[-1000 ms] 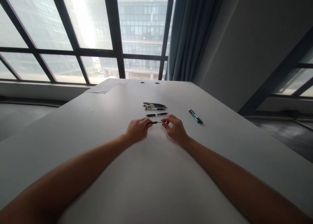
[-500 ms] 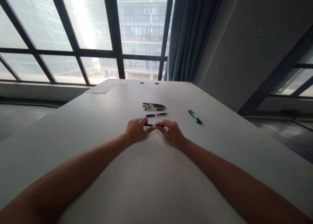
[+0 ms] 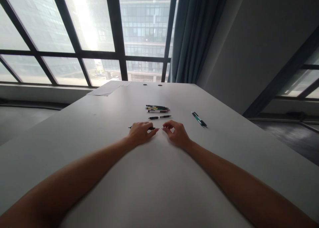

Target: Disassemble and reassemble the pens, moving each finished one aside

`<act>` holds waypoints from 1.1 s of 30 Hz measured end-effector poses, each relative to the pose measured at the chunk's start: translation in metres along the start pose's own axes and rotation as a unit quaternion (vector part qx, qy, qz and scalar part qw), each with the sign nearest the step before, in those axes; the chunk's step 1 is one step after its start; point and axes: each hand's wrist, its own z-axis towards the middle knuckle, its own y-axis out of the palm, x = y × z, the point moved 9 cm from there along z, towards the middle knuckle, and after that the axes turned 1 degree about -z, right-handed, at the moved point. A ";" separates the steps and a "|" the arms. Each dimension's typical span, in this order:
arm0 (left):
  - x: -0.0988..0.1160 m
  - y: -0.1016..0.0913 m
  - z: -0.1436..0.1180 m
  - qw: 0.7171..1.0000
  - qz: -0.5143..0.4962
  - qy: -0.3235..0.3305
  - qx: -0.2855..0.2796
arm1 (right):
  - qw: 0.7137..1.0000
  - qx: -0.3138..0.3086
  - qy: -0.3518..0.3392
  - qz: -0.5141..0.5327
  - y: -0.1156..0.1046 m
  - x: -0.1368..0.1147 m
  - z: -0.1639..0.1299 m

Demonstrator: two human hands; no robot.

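My left hand (image 3: 141, 132) is closed around a dark pen (image 3: 152, 128), which lies nearly level, its rear end poking out past the left side of the hand. From the pen's front a thin, light tip (image 3: 160, 128) sticks out toward the right. My right hand (image 3: 177, 134) is closed in a pinch just right of that tip, with a small gap between them. What its fingertips hold is too small to name. Just beyond the hands lies a black pen (image 3: 159, 117) with a lighter band in its middle.
Farther back on the white table (image 3: 159, 181) lies a group of several pens (image 3: 157, 109). Two pens (image 3: 199, 119), one green, lie side by side to the right. Paper sheets (image 3: 107, 88) rest at the far left, before the windows and a blue curtain (image 3: 191, 38).
My right hand has drawn slightly right, away from the left hand. A gap and the light tip now show between them. More of the pen's rear end shows at the left.
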 end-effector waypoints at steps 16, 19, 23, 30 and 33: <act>-0.001 0.002 0.000 1.000 -0.002 -0.005 -0.011 | 1.000 0.004 -0.016 0.000 -0.001 -0.001 -0.001; -0.001 0.002 0.000 1.000 -0.002 -0.006 -0.012 | 1.000 0.009 -0.019 -0.001 -0.001 -0.002 0.000; -0.002 0.003 0.000 1.000 -0.003 -0.006 -0.011 | 0.999 0.029 -0.013 -0.041 -0.010 0.011 0.004; -0.002 0.006 0.000 1.000 -0.002 -0.008 -0.026 | 0.977 -0.004 0.089 -0.194 -0.033 0.076 0.012; -0.001 0.005 0.000 0.999 -0.002 -0.013 -0.032 | 0.972 -0.024 0.096 -0.215 -0.034 0.083 0.012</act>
